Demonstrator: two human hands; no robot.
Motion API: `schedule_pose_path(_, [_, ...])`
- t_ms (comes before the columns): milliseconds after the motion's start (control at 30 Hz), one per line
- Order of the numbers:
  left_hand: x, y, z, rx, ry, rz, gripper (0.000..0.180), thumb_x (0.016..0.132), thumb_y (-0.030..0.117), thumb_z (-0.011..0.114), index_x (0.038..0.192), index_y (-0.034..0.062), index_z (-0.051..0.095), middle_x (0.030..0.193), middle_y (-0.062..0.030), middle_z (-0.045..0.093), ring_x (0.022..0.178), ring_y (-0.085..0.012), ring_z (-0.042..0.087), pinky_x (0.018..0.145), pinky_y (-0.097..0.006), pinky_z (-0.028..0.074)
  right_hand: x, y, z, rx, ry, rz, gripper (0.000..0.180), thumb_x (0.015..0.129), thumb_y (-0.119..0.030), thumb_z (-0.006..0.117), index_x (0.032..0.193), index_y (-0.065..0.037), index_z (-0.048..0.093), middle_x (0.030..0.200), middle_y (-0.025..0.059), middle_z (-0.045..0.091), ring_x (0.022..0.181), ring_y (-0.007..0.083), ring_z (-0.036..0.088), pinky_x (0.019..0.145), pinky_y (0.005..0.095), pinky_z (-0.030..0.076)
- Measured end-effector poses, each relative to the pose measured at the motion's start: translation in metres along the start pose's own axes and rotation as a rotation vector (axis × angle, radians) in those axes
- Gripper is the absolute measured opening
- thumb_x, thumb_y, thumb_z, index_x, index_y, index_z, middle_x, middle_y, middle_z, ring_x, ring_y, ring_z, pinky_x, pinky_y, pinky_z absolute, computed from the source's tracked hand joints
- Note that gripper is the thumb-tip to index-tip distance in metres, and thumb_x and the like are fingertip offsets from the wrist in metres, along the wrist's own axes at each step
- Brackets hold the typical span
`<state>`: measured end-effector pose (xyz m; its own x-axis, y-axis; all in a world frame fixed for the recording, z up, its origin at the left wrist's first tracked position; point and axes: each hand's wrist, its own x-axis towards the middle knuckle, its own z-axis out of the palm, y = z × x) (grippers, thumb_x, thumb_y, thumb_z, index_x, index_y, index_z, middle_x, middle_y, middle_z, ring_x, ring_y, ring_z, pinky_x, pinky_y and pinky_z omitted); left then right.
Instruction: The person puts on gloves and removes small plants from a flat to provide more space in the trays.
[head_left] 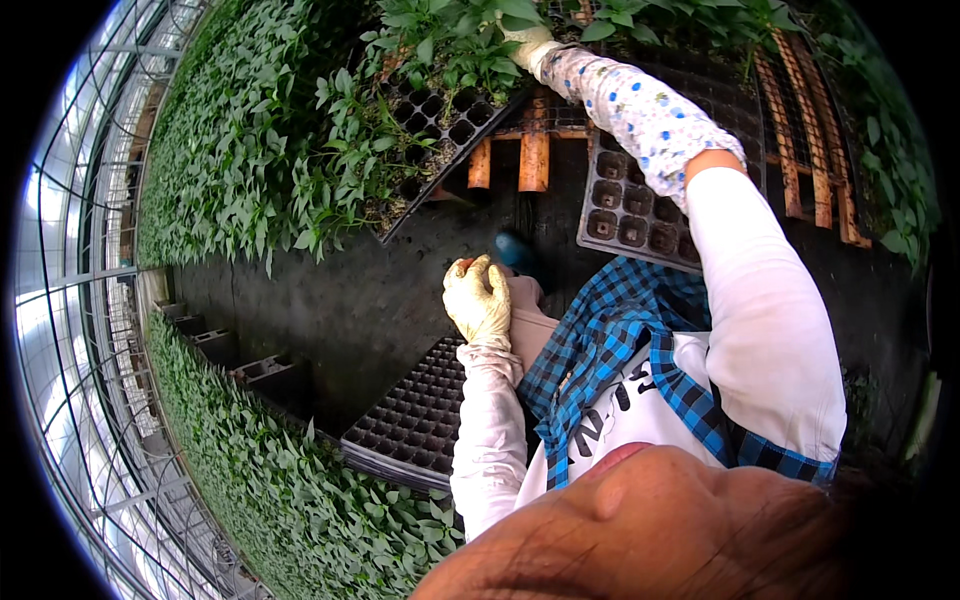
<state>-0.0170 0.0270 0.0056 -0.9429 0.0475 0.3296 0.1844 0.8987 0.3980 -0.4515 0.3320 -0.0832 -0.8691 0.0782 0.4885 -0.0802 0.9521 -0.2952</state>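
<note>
Right hand (527, 42) was reaching into the seedlings (450, 40), grip state hidden by leaves; left hand (480, 298), gloved, rested loosely curled on the knee (530, 325), holding nothing, beside empty black tray (415, 420)

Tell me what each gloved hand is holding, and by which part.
The left hand rests on the knee, holding nothing visible. The right hand is buried among the seedlings; its grip cannot be told.

Seedling tray (440, 125) ahead-left among plants (270, 170), stacked trays (415, 420) below, perhaps on the floor (330, 300).
</note>
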Motion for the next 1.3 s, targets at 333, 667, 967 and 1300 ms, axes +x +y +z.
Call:
schedule_pose_path(333, [-0.018,-0.011,-0.012,0.048,0.053,-0.073,0.022,0.084,0.023,0.072,0.097,0.0067,0.077,0.107,-0.0152,0.070,0.104,-0.0345,0.064,0.093,-0.044,0.051,-0.106,0.062,-0.228,1.465,-0.425,-0.126,0.051,0.103,-0.039,0.055,0.145,-0.011,0.050,0.127,-0.0002,0.062,0.101,0.0133,0.063,0.078,0.0269,0.051])
schedule_pose_path(667, [-0.011,-0.004,-0.006,0.052,0.006,-0.095,0.020,0.085,0.025,0.071,0.093,0.0077,0.077,0.104,-0.0134,0.070,0.103,-0.0341,0.064,0.091,-0.044,0.051,-0.133,0.206,-0.231,0.819,-0.341,0.120,0.048,0.101,-0.050,0.057,0.112,-0.004,0.068,0.081,-0.0001,0.063,0.071,0.0081,0.056,0.060,0.0239,0.044])
schedule_pose_path(967, [-0.011,-0.006,-0.005,0.075,-0.030,-0.117,0.020,0.086,0.026,0.070,0.091,0.0083,0.077,0.103,-0.0125,0.070,0.102,-0.0335,0.064,0.090,-0.045,0.051,-0.105,0.189,-0.197,0.618,-0.271,0.154,0.033,0.096,-0.039,0.066,0.101,-0.007,0.068,0.073,0.0003,0.059,0.058,0.0109,0.054,0.051,0.0270,0.045])
schedule_pose_path(1300, [-0.008,-0.002,-0.005,0.106,-0.064,-0.140,0.020,0.086,0.027,0.070,0.092,0.0090,0.078,0.103,-0.0119,0.071,0.103,-0.0332,0.064,0.091,-0.045,0.050,-0.093,0.164,-0.221,0.658,-0.478,0.233,0.030,0.093,-0.037,0.070,0.096,-0.008,0.069,0.072,0.0023,0.061,0.054,0.0136,0.056,0.048,0.0281,0.048])
